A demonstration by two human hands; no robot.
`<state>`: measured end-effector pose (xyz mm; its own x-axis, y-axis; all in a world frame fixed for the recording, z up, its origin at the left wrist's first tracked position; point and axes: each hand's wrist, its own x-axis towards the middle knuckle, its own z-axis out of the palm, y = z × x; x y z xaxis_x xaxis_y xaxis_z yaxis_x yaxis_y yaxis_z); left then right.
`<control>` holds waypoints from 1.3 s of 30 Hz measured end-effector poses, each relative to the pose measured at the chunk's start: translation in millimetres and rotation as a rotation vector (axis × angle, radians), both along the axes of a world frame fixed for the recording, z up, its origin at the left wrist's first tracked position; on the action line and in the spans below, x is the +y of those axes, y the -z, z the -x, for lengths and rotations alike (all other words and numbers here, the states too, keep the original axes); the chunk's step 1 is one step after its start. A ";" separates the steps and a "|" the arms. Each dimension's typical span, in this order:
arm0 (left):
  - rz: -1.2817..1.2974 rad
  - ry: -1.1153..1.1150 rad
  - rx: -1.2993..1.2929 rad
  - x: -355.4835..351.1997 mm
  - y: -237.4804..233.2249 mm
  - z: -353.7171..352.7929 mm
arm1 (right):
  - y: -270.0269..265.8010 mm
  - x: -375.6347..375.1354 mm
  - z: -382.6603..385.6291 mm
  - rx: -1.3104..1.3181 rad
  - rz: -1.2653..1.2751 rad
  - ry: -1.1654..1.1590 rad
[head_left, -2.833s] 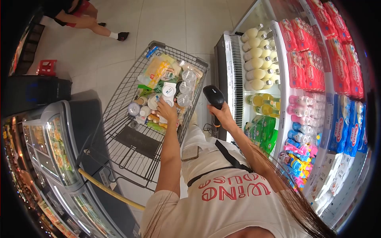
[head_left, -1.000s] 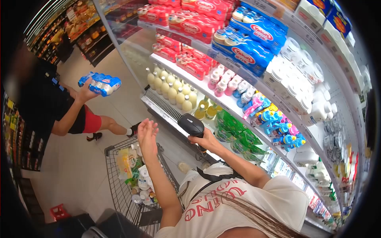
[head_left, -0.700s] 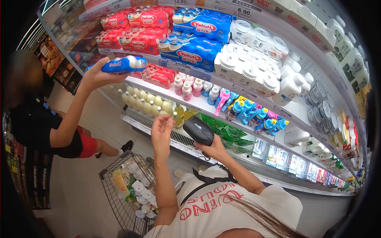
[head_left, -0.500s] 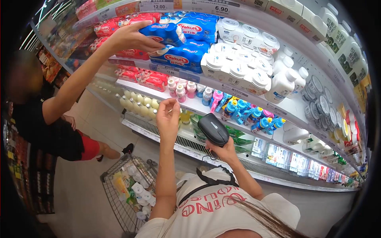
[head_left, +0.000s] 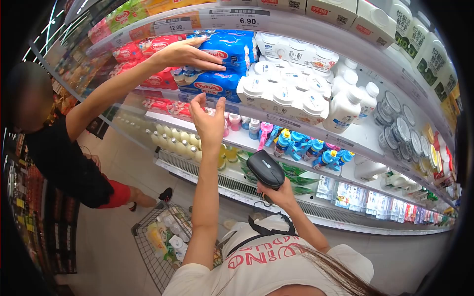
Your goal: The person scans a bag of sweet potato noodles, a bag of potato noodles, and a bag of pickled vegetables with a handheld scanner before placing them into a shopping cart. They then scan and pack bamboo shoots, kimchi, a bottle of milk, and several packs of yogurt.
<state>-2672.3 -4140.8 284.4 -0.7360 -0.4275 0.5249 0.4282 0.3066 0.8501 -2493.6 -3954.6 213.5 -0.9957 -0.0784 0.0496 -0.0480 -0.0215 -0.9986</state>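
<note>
In my right hand [head_left: 277, 193] is a black, rounded handheld scanner [head_left: 265, 169] with a small pale logo, its front end toward the shelves. My left hand [head_left: 207, 118] is raised in front of the shelf edge just below the blue Yakult packs [head_left: 210, 86]. Its thumb and fingers are apart and hold nothing. Another person's hand [head_left: 197, 53] reaches in from the left and rests on the upper blue Yakult pack [head_left: 232, 49]. White yogurt multipacks [head_left: 281, 91] stand right of these packs.
A wire shopping cart [head_left: 148, 241] with goods stands at lower left, near the other person [head_left: 69, 158]. White bottles [head_left: 343, 111] and stacked tubs [head_left: 400, 130] fill the right of the shelf. Small colorful bottles [head_left: 296, 143] line the shelf below.
The other person's hand has lowered the blue Yakult pack onto the stack and flattened over it. My left hand has risen toward the shelf and its fingers have spread.
</note>
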 end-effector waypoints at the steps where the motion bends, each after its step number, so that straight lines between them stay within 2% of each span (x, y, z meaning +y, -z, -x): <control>1: 0.044 -0.051 0.008 3.3 -4.6 0.8 | 0.2 0.0 0.8 -0.007 0.006 0.001; 5: 0.079 -0.062 0.043 10.7 -22.0 7.9 | 0.1 1.7 2.7 -0.011 0.014 0.006; 11: 0.367 -0.352 -0.060 14.4 -43.9 61.0 | 3.5 0.9 0.8 -0.028 0.019 0.037; 12: 0.394 -0.326 -0.045 9.2 -47.4 71.1 | 3.6 0.4 2.1 -0.025 0.022 0.044; 15: 0.353 -0.216 -0.222 -0.6 -58.0 96.1 | 11.8 5.8 3.0 -0.081 -0.011 0.000; 19: 0.284 -0.158 -0.147 -3.2 -52.6 106.8 | 6.3 -1.9 4.6 -0.019 -0.006 0.048; 20: 0.305 -0.191 -0.157 -1.6 -50.7 103.0 | 3.0 -2.6 5.8 -0.018 -0.029 0.042; 21: 0.297 -0.287 -0.017 0.0 -40.1 100.8 | 0.5 -3.9 6.6 -0.020 -0.057 0.016; 24: 0.222 -0.313 0.125 -12.8 -18.1 34.4 | -0.7 -14.0 5.6 -0.042 -0.071 -0.003; 27: 0.202 -0.344 -0.009 -31.1 47.6 -53.8 | 20.7 -23.2 15.2 -0.068 -0.100 -0.105; 29: 0.189 -0.413 -0.246 -51.2 107.4 -116.4 | 34.8 -33.3 17.0 -0.092 -0.220 -0.225; 32: 0.069 -0.696 -0.583 -97.9 225.1 -203.3 | 53.8 -57.1 14.4 -0.183 -0.353 -0.433; 33: 0.047 -0.824 -0.736 -120.7 265.5 -237.0 | 64.6 -63.1 16.0 -0.197 -0.401 -0.503; 35: -0.155 -1.059 -1.122 -163.3 317.0 -307.9 | 77.0 -75.3 8.8 -0.244 -0.474 -0.601; 37: -0.318 -1.106 -1.520 -187.2 374.3 -362.4 | 87.0 -96.6 3.1 -0.287 -0.500 -0.659; 39: -0.266 -0.864 -1.671 -191.2 430.0 -396.3 | 97.0 -114.6 -5.5 -0.287 -0.459 -0.696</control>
